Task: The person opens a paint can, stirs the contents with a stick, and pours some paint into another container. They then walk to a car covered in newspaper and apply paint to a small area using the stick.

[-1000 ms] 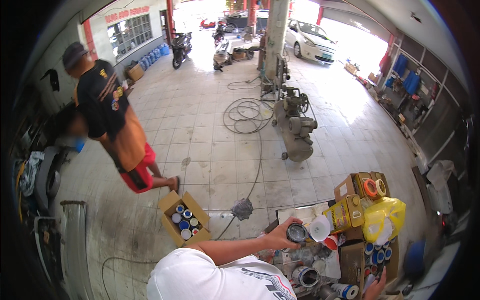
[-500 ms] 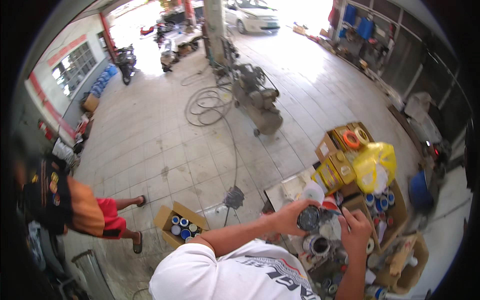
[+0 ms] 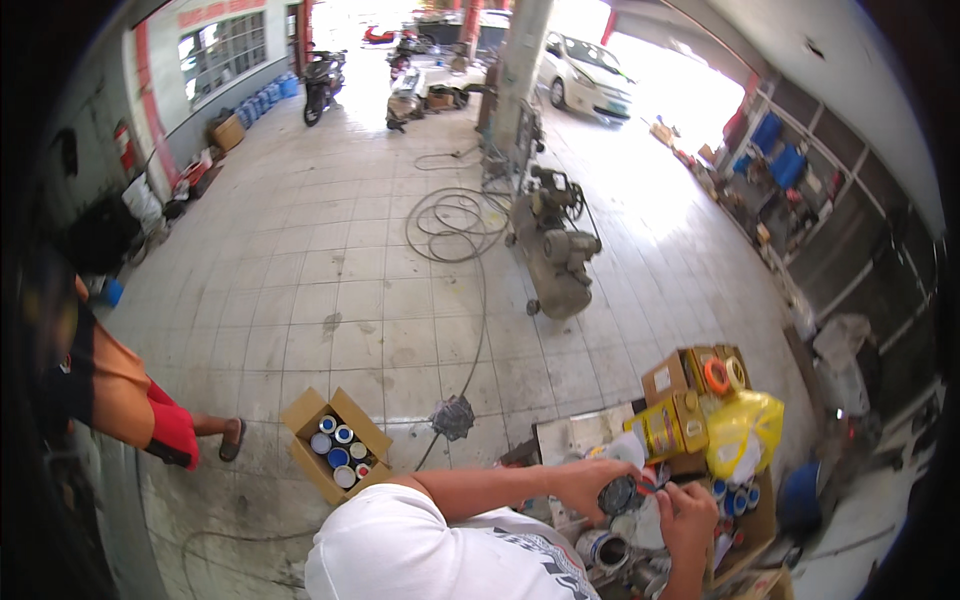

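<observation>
While the left hand (image 3: pixel 585 482) is gripping one dark round can (image 3: pixel 617 495) over the cluttered bench, the right hand (image 3: pixel 688 510) is pinching closed at its rim. One open cardboard box (image 3: pixel 335 443) is holding six cans on the floor.

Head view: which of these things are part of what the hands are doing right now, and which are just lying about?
In use:
- left hand, gripping a small round dark can
- right hand, working a thin tool at the can's edge

Lying about:
- open tin below the hands
- yellow bag
- cardboard box of cans on the floor
- air compressor
- coiled hose
</observation>
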Available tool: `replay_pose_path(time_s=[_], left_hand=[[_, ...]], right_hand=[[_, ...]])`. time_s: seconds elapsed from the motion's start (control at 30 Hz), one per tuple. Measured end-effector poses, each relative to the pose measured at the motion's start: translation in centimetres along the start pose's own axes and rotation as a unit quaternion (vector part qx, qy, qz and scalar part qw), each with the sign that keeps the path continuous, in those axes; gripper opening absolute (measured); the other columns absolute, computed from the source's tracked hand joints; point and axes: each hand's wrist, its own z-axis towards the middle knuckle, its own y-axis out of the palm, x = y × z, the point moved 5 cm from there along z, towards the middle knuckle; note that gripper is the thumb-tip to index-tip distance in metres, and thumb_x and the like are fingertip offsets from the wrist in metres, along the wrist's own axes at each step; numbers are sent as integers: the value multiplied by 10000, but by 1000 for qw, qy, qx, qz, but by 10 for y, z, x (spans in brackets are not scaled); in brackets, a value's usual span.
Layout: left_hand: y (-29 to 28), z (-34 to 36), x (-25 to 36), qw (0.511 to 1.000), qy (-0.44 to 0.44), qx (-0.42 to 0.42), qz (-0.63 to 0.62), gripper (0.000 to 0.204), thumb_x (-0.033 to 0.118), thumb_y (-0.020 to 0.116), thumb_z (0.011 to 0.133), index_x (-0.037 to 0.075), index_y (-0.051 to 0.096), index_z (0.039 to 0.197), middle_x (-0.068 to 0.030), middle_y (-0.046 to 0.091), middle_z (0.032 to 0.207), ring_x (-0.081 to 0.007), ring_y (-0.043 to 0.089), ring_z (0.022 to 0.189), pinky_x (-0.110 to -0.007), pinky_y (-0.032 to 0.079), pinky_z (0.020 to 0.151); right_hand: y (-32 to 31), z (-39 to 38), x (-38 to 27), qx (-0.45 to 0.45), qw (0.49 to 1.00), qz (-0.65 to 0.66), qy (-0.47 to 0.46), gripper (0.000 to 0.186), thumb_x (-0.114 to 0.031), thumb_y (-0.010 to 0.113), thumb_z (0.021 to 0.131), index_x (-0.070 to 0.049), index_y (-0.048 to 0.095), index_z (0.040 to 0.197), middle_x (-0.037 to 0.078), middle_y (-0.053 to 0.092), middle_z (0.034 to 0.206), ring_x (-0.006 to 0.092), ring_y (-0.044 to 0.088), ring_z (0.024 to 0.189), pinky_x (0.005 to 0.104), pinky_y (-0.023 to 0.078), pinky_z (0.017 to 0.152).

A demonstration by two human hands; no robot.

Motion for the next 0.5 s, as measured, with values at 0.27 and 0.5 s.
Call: replay_pose_path(time_s=[0.27,0.5], left_hand=[[-57,-27,-13,1000,-27,10,-1,894,151,870,640,82,517,1458,-204,641,1333,-388,605,1283,-449,476,1098],[-104,-50,-22,999,-18,-24,-27,891,155,885,649,70,523,1459,-198,652,1343,-376,624,1274,-430,485,1091]], right_hand=[[19,61,-52,-29,996,-39,-76,187,-306,827,831,-135,817,905,71,632,792,317,645,789,463,475,712],[37,94,-80,-107,990,88,-12,151,-289,846,828,-142,839,862,65,666,760,303,690,749,436,523,684]])
